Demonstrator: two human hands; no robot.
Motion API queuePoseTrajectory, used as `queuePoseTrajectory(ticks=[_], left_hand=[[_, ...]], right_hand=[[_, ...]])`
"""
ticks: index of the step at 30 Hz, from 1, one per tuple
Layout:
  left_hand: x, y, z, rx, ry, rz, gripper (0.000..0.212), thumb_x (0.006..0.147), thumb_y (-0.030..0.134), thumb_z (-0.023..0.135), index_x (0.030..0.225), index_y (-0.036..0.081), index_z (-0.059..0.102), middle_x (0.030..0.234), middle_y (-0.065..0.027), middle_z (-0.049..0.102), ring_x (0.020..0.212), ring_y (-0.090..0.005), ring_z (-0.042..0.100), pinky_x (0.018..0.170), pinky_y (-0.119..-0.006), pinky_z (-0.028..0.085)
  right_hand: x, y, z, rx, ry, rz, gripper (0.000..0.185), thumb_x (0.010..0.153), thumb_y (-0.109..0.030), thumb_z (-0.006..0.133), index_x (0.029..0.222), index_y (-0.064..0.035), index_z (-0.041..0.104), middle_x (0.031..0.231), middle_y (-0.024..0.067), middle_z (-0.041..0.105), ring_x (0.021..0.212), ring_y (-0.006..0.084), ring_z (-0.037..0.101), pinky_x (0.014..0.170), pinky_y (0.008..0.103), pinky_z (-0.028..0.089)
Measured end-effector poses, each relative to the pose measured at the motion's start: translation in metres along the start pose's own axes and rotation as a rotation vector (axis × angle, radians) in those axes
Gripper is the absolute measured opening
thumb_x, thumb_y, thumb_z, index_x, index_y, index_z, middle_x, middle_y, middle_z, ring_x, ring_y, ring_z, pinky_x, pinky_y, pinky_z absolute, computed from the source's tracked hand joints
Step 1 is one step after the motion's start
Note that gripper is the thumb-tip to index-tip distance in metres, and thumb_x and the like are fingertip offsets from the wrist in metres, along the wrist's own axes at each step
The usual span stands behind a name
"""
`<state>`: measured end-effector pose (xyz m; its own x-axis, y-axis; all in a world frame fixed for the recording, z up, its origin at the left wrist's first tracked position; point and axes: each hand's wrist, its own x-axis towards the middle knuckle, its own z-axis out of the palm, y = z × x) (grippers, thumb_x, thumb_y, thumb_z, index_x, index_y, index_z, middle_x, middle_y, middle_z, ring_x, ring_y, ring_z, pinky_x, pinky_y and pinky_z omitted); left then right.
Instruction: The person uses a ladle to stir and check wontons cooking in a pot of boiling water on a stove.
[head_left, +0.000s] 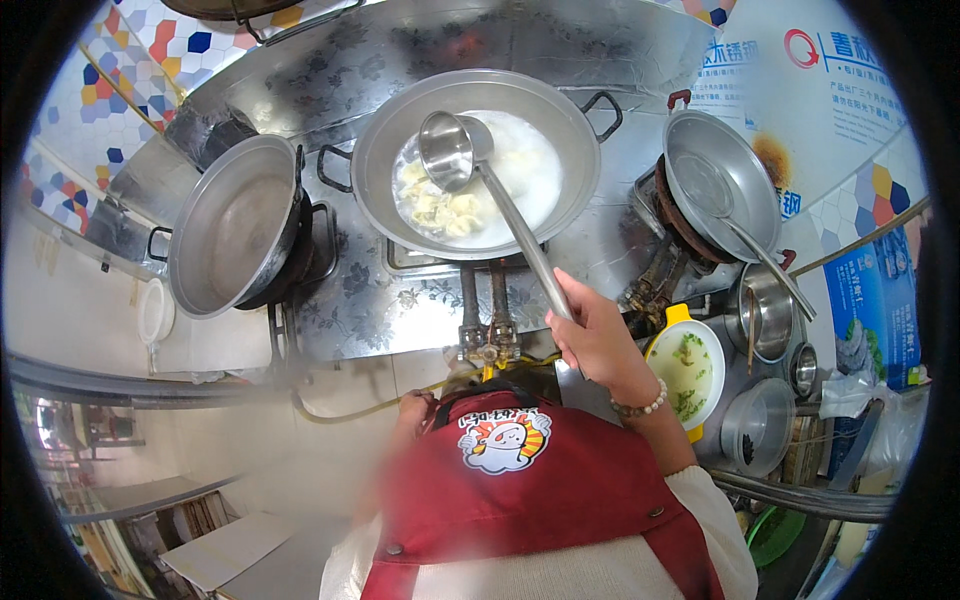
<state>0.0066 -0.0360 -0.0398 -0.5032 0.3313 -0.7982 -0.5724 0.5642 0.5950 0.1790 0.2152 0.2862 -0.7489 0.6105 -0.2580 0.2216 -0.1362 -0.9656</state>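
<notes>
Closed round the long handle of a steel ladle (454, 152), my right hand (596, 337) is in front of the middle burner. The ladle's bowl is over a large two-handled metal pan (574, 180), where several dumplings (442, 212) lie in white, foamy liquid. Low at the apron's left edge is my left hand (418, 409); its fingers look curled, and whether it holds anything cannot be told. A white bowl with yellow handles (716, 367), holding broth with chopped greens, stands beside my right forearm.
An empty-looking metal pan (232, 225) sits on the left burner. On the right burner stands another pan (757, 165) with a ladle in it. Steel bowls (780, 315) and a clear plastic tub (776, 420) are at the right. A yellow gas hose (337, 418) runs below the stove.
</notes>
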Motion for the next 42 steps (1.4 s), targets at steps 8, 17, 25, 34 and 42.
queuePoseTrajectory(ticks=[8,17,25,34,42], left_hand=[[0.003,-0.003,-0.002,0.021,-0.024,0.043,0.015,0.082,0.002,0.054,0.094,-0.006,0.059,0.077,-0.0131,0.062,0.067,-0.0208,0.061,0.058,-0.031,0.050],[-0.003,0.005,0.002,-0.077,-0.038,0.007,0.013,0.084,0.001,0.053,0.094,-0.006,0.057,0.074,-0.0124,0.061,0.062,-0.0190,0.060,0.053,-0.028,0.050],[0.004,-0.008,-0.003,-0.103,-0.015,-0.026,0.015,0.082,0.002,0.056,0.095,-0.006,0.059,0.078,-0.0132,0.064,0.067,-0.0198,0.063,0.056,-0.030,0.051],[0.003,-0.012,-0.002,-0.075,-0.015,-0.034,0.021,0.080,0.007,0.061,0.098,-0.005,0.062,0.082,-0.0130,0.066,0.067,-0.0197,0.062,0.059,-0.032,0.050],[0.007,-0.016,-0.008,-0.018,0.012,0.011,0.010,0.083,0.000,0.052,0.089,-0.006,0.058,0.073,-0.0126,0.059,0.062,-0.0188,0.058,0.049,-0.030,0.048]], right_hand=[[-0.013,-0.011,-0.008,0.163,-0.021,0.094,0.055,0.086,0.000,0.052,0.137,0.0050,0.035,0.077,0.0027,0.053,0.049,0.0036,0.043,0.042,0.0176,0.035],[0.027,-0.009,0.011,0.373,-0.056,0.072,0.058,0.084,-0.001,0.052,0.137,0.0065,0.032,0.084,0.0050,0.051,0.057,0.0048,0.044,0.043,0.0166,0.036],[0.052,-0.025,0.046,0.352,-0.091,0.014,0.041,0.086,-0.002,0.046,0.125,0.0052,0.041,0.066,-0.0014,0.042,0.050,0.0060,0.040,0.044,0.0205,0.038],[0.033,-0.019,0.045,0.210,-0.124,0.130,0.059,0.085,0.001,0.045,0.140,0.0059,0.024,0.085,0.0031,0.048,0.063,0.0056,0.043,0.045,0.0191,0.040],[-0.018,-0.032,0.002,0.112,-0.218,0.146,0.061,0.083,0.001,0.051,0.140,0.0007,0.031,0.084,0.0032,0.051,0.054,0.0040,0.042,0.043,0.0181,0.037]])
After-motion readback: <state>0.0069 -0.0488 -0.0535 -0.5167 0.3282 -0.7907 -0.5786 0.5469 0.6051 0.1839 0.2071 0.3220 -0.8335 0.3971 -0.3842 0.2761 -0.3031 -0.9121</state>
